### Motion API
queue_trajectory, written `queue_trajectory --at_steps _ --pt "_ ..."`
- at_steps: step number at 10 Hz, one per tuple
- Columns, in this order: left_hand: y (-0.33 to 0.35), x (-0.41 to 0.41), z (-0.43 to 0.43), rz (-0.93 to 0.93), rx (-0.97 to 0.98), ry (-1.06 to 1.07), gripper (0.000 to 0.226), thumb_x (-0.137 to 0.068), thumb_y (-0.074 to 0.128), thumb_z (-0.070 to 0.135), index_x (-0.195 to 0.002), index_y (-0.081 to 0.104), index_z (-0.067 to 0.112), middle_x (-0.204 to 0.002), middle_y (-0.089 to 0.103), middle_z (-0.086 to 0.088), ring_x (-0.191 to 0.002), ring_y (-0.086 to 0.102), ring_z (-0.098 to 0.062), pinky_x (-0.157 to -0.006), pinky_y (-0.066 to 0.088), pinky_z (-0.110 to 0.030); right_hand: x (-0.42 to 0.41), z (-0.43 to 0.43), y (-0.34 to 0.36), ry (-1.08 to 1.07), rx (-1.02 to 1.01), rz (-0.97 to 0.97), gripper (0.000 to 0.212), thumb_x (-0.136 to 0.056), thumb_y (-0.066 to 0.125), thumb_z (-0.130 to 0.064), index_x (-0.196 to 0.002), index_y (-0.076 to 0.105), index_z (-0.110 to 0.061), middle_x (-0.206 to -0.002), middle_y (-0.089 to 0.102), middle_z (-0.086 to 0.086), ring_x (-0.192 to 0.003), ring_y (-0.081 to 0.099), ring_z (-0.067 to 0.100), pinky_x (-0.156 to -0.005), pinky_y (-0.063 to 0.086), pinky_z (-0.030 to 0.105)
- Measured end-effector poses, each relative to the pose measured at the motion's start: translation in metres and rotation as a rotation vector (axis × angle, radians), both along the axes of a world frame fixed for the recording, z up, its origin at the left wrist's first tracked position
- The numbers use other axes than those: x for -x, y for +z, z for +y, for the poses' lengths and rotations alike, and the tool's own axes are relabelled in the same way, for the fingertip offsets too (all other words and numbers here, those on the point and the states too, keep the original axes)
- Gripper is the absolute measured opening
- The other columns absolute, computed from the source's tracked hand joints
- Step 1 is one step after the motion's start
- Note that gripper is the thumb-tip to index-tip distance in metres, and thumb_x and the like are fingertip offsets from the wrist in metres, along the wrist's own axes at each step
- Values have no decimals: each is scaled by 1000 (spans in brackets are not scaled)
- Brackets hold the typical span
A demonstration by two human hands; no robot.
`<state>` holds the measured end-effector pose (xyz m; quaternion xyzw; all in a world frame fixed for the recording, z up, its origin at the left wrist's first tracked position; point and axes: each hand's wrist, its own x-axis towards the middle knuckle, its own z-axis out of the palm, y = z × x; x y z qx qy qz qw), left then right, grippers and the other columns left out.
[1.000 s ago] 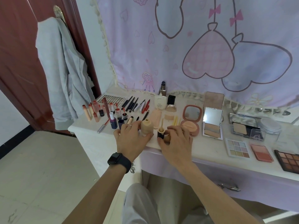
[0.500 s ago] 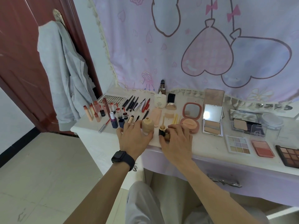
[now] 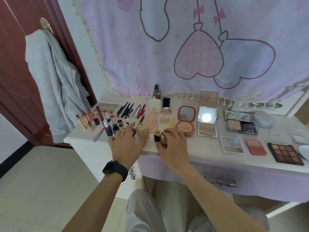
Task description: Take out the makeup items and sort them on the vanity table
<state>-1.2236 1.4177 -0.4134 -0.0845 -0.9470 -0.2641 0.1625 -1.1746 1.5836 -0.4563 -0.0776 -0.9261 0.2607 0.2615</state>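
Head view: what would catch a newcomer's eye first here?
First, the two hands at the front edge of the pale vanity table: the left hand spread beside a beige rounded bottle, the right hand curled over a small tan piece by a dark little pot. Behind hangs a lilac curtain printed with heart balloons. A glaring square mirror compact stands right of them.

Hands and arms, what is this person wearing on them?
Both forearms are bare, with no sleeves in view. The left wrist carries a black smartwatch on a black band. The left hand has a thin, pale ring on one finger. Nothing shows on the right hand.
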Motion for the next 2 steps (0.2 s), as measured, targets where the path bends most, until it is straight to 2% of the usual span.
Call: queue_trajectory --at_steps 1,2 --pt "1 -13 3 132 -65 7 45 -93 57 47 -133 55 26 -131 59 0 -119 51 -24 -100 34 -47 -11 3 6 44 124 29 33 -92 67 -26 -122 66 -13 -133 55 -3 -130 42 18 -113 38 37" --pt "5 -31 18 304 -136 -49 44 -86 63 31 -128 58 20 -134 53 -4 -115 52 -29 -91 41 -49 -45 15 14 21 238 72 31 -96 64 -25 -126 63 -22 -139 47 -14 -133 35 4 -109 24 9"
